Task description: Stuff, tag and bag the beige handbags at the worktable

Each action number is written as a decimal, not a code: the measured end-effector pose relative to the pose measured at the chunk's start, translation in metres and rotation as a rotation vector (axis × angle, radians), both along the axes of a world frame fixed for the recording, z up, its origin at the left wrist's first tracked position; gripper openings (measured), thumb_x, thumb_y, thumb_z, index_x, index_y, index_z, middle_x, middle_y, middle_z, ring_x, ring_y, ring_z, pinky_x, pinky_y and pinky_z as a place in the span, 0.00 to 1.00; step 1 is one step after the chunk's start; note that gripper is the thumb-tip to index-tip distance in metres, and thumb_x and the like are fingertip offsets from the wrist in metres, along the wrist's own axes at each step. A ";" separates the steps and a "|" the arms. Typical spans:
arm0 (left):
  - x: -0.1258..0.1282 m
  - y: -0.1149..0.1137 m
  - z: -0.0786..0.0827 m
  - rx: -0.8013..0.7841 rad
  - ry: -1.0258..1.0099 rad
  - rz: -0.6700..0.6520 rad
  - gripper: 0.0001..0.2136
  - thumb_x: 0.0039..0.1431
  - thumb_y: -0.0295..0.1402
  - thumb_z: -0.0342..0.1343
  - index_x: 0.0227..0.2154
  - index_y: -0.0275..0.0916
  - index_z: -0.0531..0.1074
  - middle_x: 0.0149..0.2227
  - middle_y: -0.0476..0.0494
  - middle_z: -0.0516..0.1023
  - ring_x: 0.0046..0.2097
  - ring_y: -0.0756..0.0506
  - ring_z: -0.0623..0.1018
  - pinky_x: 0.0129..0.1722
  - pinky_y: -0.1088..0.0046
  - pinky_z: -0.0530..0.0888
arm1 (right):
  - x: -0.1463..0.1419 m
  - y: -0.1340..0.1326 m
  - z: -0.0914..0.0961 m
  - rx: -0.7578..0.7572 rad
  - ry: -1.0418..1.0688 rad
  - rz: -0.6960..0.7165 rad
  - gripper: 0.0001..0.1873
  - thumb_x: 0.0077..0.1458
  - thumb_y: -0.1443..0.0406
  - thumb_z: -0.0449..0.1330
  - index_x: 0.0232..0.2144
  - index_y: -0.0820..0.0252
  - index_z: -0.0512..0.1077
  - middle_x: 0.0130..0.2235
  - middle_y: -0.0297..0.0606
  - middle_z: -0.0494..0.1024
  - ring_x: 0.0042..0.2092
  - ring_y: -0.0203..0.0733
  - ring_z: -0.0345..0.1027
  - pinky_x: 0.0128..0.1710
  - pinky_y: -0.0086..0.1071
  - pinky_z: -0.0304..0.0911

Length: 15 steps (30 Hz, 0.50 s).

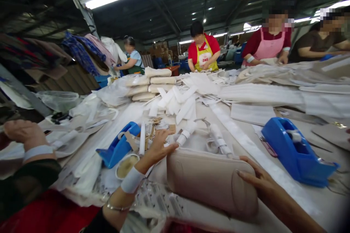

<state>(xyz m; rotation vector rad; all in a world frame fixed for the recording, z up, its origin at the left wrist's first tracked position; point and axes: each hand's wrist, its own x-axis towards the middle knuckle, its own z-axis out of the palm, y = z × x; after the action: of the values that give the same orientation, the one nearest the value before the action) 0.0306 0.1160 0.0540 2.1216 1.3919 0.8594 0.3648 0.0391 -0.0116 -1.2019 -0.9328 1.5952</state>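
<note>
Hands first: we see our left hand (159, 148) spread wide, fingers splayed, its fingertips pressing the far left edge of the beige padded roll (210, 180). Our right hand (255, 177) lies open and flat on the roll's rounded near end, gripping nothing. The roll rests on the worktop (322, 204) directly between both hands, its long side running from the left hand toward the right.

To handle this step well, we judge that even pressure from both palms keeps the roll from unwinding; the right hand should cover the end cap squarely, the left should hold the seam edge down.

The roll looks soft, smooth and pale beige, cylindrical with a stitched oval end, slightly flattened under the hands.

Just beyond the left hand stand a blue tape dispenser (119, 145) and small white rolled strips (186, 133). Beyond the right hand sits a second blue dispenser (296, 153). A neighbouring person's wrist-banded hand (24, 133) lies well to the left.
</note>
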 end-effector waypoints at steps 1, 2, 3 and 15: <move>-0.010 -0.004 -0.010 -0.091 -0.073 -0.003 0.21 0.57 0.43 0.56 0.51 0.38 0.70 0.53 0.36 0.71 0.55 0.37 0.70 0.53 0.56 0.68 | 0.001 0.000 -0.001 -0.006 0.005 -0.003 0.32 0.43 0.55 0.70 0.51 0.53 0.68 0.48 0.45 0.77 0.47 0.59 0.72 0.41 0.42 0.70; -0.017 -0.009 -0.020 -0.171 -0.146 -0.019 0.22 0.57 0.44 0.56 0.52 0.38 0.70 0.55 0.36 0.70 0.54 0.38 0.70 0.51 0.59 0.70 | 0.001 0.001 -0.001 -0.008 0.011 0.004 0.33 0.44 0.55 0.69 0.52 0.52 0.67 0.49 0.46 0.76 0.48 0.59 0.72 0.42 0.43 0.70; -0.020 -0.015 -0.027 -0.229 -0.219 -0.020 0.23 0.56 0.44 0.57 0.52 0.39 0.69 0.56 0.36 0.68 0.54 0.39 0.70 0.49 0.61 0.71 | 0.002 0.001 -0.002 -0.008 0.017 0.013 0.33 0.45 0.56 0.69 0.53 0.52 0.66 0.50 0.46 0.76 0.49 0.59 0.72 0.42 0.43 0.70; 0.029 -0.061 -0.043 -0.446 -0.811 0.046 0.19 0.55 0.41 0.60 0.48 0.40 0.66 0.43 0.47 0.76 0.46 0.43 0.74 0.47 0.71 0.70 | 0.004 0.001 0.018 -0.034 -0.081 -0.038 0.30 0.44 0.52 0.67 0.49 0.51 0.67 0.46 0.41 0.77 0.44 0.52 0.73 0.37 0.36 0.68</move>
<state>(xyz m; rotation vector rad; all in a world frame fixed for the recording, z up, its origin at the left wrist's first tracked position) 0.0594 0.0549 0.0111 1.1944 1.0528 1.1238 0.3692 0.0396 0.0068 -1.3088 -0.9318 1.5476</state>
